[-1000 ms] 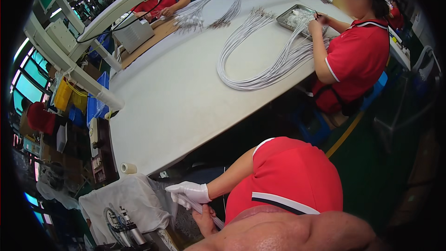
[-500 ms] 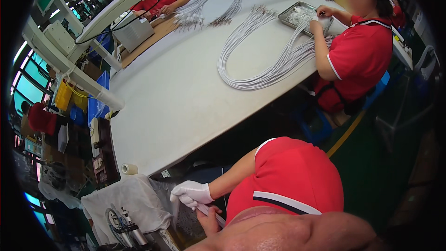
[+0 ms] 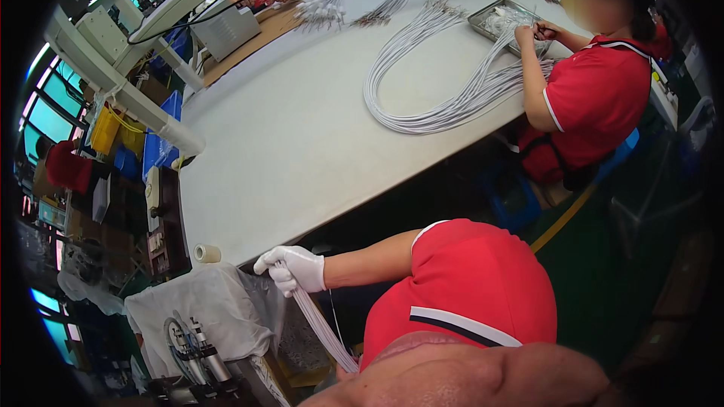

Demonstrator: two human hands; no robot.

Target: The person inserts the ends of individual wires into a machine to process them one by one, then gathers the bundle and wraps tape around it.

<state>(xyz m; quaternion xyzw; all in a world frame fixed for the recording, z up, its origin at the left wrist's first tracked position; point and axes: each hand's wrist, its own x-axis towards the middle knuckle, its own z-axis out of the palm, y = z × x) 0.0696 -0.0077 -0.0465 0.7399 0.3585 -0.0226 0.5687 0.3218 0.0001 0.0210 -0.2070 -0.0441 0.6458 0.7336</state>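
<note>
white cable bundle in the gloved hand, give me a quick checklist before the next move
1. Gloved hand closed around the white cable bundle: ok.
2. Bundle's lower end secured: cannot tell, hidden near the lower edge.
3. No loose strands: cannot tell, a thin pale line beside the bundle may be one.
4. Tape roll apart from the gloved hand: ok.
5. Looped cables on the table separate from the held bundle: ok.

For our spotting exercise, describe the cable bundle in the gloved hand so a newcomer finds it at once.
Follow the big white table to its lower corner, where a pale roll sits. Right of it, the gloved right hand grips the cable bundle, slanting downward. Unlike the looped cables on the table, it's beyond the edge.
</note>
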